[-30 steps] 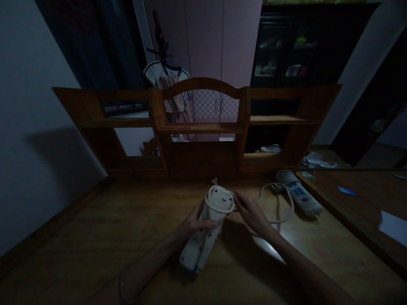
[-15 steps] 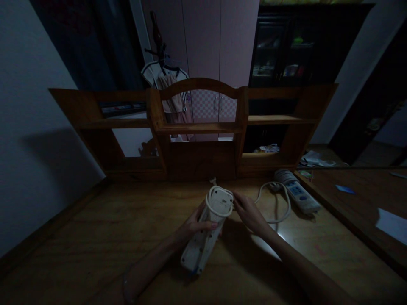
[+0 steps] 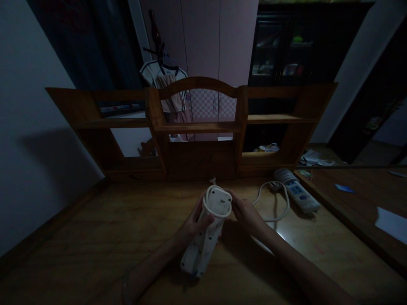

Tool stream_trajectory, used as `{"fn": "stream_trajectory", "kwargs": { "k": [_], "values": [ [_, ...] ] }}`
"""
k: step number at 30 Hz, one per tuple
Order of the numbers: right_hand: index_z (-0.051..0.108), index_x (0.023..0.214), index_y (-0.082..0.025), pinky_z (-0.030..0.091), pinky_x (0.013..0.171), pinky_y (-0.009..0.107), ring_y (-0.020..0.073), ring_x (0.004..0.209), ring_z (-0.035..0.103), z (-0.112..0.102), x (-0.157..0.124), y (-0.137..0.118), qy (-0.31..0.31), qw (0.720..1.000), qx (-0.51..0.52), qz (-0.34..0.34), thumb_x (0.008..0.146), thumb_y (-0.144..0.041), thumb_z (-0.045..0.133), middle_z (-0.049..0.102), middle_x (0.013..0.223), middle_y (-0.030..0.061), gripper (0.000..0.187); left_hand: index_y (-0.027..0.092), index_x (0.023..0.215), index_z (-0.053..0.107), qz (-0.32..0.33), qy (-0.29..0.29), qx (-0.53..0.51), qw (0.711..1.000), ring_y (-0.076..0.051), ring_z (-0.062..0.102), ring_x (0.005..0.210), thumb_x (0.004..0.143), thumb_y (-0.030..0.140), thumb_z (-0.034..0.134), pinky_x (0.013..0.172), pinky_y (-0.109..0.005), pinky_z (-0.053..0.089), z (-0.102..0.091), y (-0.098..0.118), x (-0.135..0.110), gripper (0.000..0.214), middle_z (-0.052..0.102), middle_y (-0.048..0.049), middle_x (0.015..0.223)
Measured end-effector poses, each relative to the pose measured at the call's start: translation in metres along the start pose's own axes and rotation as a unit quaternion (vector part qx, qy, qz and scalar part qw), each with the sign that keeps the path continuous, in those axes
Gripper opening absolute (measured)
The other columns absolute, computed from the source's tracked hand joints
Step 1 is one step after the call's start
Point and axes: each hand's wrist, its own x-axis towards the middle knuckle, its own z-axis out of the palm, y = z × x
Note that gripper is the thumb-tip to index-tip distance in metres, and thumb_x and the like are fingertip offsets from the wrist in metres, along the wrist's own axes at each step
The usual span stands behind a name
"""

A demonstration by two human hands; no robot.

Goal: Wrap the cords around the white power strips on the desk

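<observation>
A white power strip [image 3: 207,250] is tilted over the table, its screw-dotted underside facing me. Wrapped round its upper end is a white power cord [image 3: 217,213]. My left hand [image 3: 195,226] grips the strip from the left, thumb across its face near the cord loop. At the upper right edge, my right hand [image 3: 244,209] has its fingers closed on the cord; the fingertips are partly hidden behind the strip. The cord's free part [image 3: 288,203] curves over the tabletop to the right of that hand.
A second power strip [image 3: 300,195], with cord wound round its far end, lies at the right. Behind stands a wooden shelf unit [image 3: 203,127] along the back of the table [image 3: 127,228]. Farther right, a white paper [image 3: 392,224] and a small blue packet [image 3: 344,188] lie on a brown surface.
My left thumb has moved up the strip toward the cord loop. The loop sits slightly farther left, and my right hand has shifted a little closer against the strip's edge.
</observation>
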Motion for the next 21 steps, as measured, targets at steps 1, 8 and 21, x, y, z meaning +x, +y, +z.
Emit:
{"fn": "stream_trajectory", "kwargs": {
  "k": [1, 8, 21],
  "values": [
    [0.046, 0.132, -0.025, 0.045, 0.067, 0.025, 0.0202, 0.081, 0.067, 0.000, 0.000, -0.001, -0.002, 1.000, -0.012, 0.001, 0.096, -0.027, 0.041, 0.071, 0.097, 0.0068, 0.036, 0.030, 0.145, 0.022, 0.002, -0.007, 0.003, 1.000, -0.020, 0.065, 0.067, 0.080, 0.039, 0.067, 0.061, -0.033, 0.053, -0.001, -0.001, 0.000, 0.079, 0.065, -0.0109, 0.105],
    [0.056, 0.102, -0.019, 0.044, 0.070, 0.026, 0.0184, 0.081, 0.062, 0.002, -0.002, -0.007, 0.046, 0.997, -0.057, -0.039, 0.094, -0.018, 0.039, 0.066, 0.091, 0.0070, 0.019, 0.012, 0.120, 0.053, -0.019, -0.062, 0.019, 0.998, -0.019, 0.062, 0.058, 0.087, 0.051, 0.049, 0.052, -0.029, 0.050, -0.007, -0.014, 0.004, 0.051, 0.065, -0.0101, 0.072],
    [0.061, 0.118, -0.024, 0.048, 0.079, 0.029, 0.0214, 0.092, 0.064, -0.006, -0.003, -0.016, 0.000, 0.998, 0.012, -0.064, 0.079, -0.015, 0.059, 0.067, 0.107, 0.0074, 0.041, 0.009, 0.102, 0.064, -0.082, -0.070, 0.041, 0.993, -0.018, 0.064, 0.058, 0.075, 0.051, 0.065, 0.054, -0.025, 0.049, -0.006, -0.016, 0.001, 0.049, 0.068, -0.0126, 0.080]
  ]
}}
